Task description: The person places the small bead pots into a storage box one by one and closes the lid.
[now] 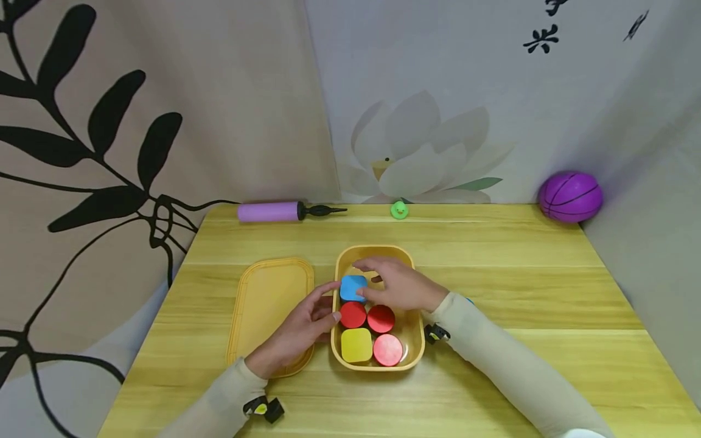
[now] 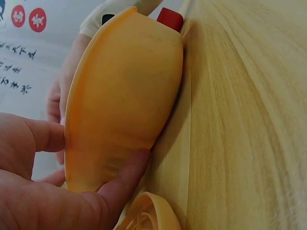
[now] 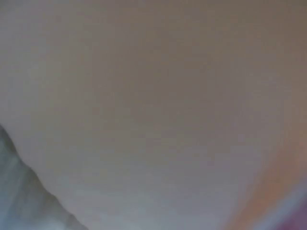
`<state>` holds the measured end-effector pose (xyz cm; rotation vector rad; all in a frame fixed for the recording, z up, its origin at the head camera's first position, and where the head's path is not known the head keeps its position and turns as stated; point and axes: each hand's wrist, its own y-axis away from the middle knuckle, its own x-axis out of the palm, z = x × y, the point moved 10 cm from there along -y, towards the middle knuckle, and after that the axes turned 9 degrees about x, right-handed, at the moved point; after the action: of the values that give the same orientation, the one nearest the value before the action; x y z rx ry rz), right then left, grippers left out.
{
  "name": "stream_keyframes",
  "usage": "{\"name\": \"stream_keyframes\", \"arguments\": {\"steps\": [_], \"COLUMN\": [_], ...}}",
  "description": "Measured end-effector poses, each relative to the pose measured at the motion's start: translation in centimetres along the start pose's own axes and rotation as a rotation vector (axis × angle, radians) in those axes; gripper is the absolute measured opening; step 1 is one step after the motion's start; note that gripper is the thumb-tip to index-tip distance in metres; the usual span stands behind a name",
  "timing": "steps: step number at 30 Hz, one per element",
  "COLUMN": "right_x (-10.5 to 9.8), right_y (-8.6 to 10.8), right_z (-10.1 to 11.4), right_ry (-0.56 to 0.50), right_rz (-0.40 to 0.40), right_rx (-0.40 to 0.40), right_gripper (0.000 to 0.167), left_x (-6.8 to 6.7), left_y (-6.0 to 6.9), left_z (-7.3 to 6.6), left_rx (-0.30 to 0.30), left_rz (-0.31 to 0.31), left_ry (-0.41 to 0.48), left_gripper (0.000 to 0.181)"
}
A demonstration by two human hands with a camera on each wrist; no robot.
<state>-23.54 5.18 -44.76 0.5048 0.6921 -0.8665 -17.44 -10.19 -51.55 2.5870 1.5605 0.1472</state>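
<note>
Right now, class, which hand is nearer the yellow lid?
Left: the left hand is partly over the lid; the right hand is farther, over the box.

The head view looked forward and down over the table [image 1: 509,292]. The left wrist view, tilted sideways, faced the box [image 2: 120,96] closely; both shared it. The right wrist view was too near, blurred.

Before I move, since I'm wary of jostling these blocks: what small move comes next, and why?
Perhaps ease your right hand up from the blue block: that block lies inside the yellow container, next to a red disc, and your left hand holds the container's side.
</note>
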Motion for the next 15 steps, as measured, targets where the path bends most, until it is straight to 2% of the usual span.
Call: {"name": "stream_keyframes", "arguments": {"steps": [9, 15], "right_x": [-3.9, -6.3], "right_y": [2.2, 4.1], "right_z": [0.6, -0.1], "right_ry": [-0.069, -0.116], "right_rz": [-0.12, -0.187], "right_rx": [-0.036, -0.033], "right_gripper": [0.054, 0.053], "left_x": [-0.2, -0.1], "left_y": [0.0, 0.3], "left_z": [0.1, -0.1], "left_rx": [-0.014, -0.011], "left_rz": [-0.028, -0.033], "left_ry": [-0.023, -0.036], "left_gripper": [0.063, 0.063]}}
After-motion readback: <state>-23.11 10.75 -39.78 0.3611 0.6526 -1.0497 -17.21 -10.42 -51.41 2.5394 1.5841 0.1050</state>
